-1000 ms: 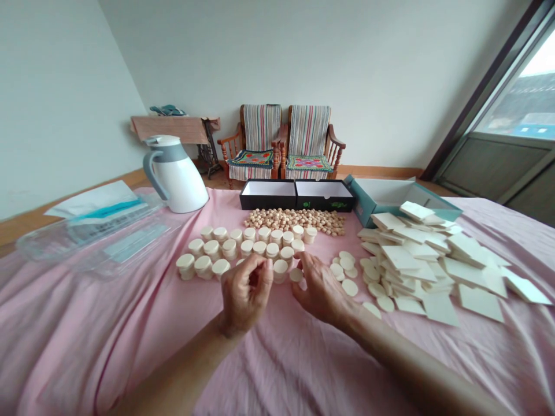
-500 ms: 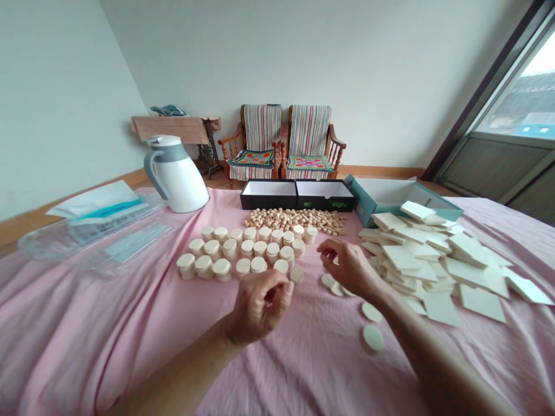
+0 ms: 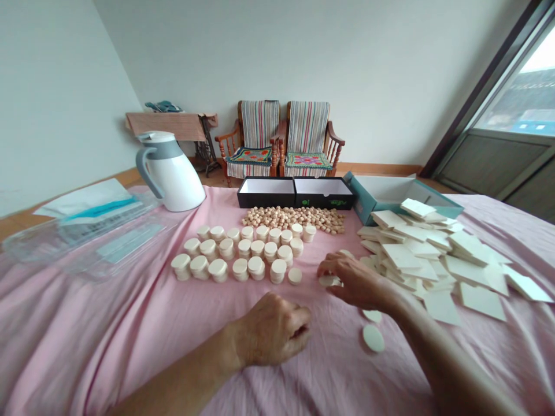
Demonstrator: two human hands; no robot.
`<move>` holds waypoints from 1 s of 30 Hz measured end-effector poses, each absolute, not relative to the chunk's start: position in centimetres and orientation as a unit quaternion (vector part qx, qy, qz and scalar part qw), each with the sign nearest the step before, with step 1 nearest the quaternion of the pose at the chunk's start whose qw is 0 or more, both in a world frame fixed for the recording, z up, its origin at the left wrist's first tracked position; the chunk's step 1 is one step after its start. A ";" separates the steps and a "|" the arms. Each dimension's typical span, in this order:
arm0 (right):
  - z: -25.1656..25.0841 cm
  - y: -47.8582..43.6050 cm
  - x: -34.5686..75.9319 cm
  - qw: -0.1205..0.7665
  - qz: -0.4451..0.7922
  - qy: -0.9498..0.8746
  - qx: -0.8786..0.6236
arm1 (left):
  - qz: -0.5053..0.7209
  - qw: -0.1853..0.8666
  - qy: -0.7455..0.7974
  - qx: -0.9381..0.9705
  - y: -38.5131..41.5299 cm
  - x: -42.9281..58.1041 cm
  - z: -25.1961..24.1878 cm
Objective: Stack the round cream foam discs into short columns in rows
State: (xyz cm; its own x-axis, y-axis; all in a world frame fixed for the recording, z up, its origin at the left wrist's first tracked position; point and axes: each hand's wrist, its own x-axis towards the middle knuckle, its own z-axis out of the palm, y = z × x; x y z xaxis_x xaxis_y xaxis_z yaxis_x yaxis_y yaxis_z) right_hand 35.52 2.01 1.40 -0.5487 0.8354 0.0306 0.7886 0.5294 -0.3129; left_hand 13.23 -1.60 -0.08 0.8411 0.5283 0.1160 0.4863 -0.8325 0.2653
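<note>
My left hand [image 3: 273, 332] rests on the pink cloth [image 3: 130, 335] in a loose fist, knuckles up; what its curled fingers hold, if anything, is hidden. My right hand [image 3: 358, 282] reaches over the loose cream discs, its fingertips pinched on one cream disc [image 3: 326, 281]. Rows of short stacks of cream discs [image 3: 243, 257] stand just beyond both hands, with a single disc [image 3: 295, 275] at their right end. Two more loose discs [image 3: 373, 338] lie under my right forearm.
A heap of small wooden beads [image 3: 295, 218] lies in front of two open black boxes [image 3: 266, 193]. Square cream tiles [image 3: 429, 254] are piled at the right, by a teal box [image 3: 390, 193]. A white jug [image 3: 171, 173] and a clear plastic tray [image 3: 82, 231] stand at the left.
My left hand has drawn back from the stacks and settled on the cloth. My right hand has moved right and come down onto the loose discs.
</note>
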 end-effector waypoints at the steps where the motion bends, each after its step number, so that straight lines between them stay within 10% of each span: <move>1: 1.3 2.0 35.5 0.087 0.131 -0.871 -0.466 | 0.090 0.116 0.270 0.952 -1.6 13.2 0.0; 12: -0.3 2.2 30.7 0.270 0.125 -0.808 -0.509 | 0.091 0.124 0.287 0.946 -1.7 13.3 -0.1; 30: -2.1 1.9 28.7 0.277 0.149 -0.791 -0.525 | 0.103 0.108 0.289 0.946 -1.8 13.3 -0.2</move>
State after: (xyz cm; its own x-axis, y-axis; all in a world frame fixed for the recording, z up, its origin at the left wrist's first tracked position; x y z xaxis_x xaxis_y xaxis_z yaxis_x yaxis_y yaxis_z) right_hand 28.67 1.92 -2.08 -0.2963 0.9125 0.2819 0.7474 0.4053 -0.5264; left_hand 13.33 -1.76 -0.20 0.8114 0.5695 0.1317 0.5252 -0.8092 0.2635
